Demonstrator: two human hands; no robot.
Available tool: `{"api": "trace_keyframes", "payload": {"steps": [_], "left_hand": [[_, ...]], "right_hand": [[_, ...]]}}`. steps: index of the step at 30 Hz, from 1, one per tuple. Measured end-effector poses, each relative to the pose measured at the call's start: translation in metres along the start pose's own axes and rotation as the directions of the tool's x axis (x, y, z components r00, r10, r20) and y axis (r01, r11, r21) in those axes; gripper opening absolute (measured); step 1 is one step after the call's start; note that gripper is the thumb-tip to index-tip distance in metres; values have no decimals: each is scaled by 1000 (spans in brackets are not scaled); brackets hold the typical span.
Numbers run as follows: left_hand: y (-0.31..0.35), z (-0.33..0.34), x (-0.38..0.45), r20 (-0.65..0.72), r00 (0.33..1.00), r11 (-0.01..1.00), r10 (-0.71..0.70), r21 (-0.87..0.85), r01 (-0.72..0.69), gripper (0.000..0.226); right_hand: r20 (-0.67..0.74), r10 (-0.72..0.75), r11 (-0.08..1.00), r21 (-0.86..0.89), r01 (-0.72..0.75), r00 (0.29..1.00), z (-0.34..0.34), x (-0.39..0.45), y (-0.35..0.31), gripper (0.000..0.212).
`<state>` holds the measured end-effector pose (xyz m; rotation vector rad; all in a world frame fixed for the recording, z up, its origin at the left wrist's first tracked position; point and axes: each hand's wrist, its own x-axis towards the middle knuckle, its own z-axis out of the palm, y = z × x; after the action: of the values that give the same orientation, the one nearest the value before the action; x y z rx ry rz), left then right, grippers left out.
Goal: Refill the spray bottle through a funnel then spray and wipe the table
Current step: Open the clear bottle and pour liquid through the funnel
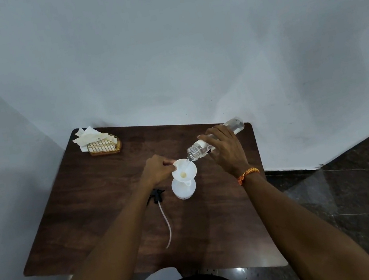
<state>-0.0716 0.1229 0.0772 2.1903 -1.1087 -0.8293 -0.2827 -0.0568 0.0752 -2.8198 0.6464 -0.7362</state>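
Spray bottle point(183, 187): white, squat, standing upright near the middle of the table point(106, 202), with its top off. A white funnel point(183, 168) sits in its neck. The trigger head point(155, 195), black, with a long pale dip tube, lies on the table just left of the bottle.

Hand states as I read them:
1. My left hand point(157, 172) has its fingers curled and pinches the left rim of the funnel to steady it.
2. My right hand point(225, 149) is wrapped round a clear water bottle point(215, 138), uncapped and tipped nearly level, its mouth just over the funnel's right rim. A thin stream appears to run into the bowl.

Handling notes (judgement):
- The spray bottle looks like thin plastic: light while nearly empty, easy to tip, heavier as it fills. Take hold round the body, below the shoulder.
- The funnel is stiff but only loosely seated; keep the rim pinched during the pour.
- The water bottle is likely soft-walled; squeezing it would surge the flow. Its wall may turn slippery when wet.
- I cannot see the fill level through the white wall, so overflow is the main risk.

A wire holder point(106, 147) with paper napkins point(90, 137) stands at the far left corner, well apart from the work.
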Motion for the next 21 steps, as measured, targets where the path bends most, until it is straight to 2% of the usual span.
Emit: {"api": "trace_keyframes", "payload": {"steps": [21], "left_hand": [[-6, -2, 0, 24, 1000, 1000, 20, 5, -20, 26]], "right_hand": [[-2, -25, 1000, -7, 25, 1000, 6, -3, -6, 54]]}}
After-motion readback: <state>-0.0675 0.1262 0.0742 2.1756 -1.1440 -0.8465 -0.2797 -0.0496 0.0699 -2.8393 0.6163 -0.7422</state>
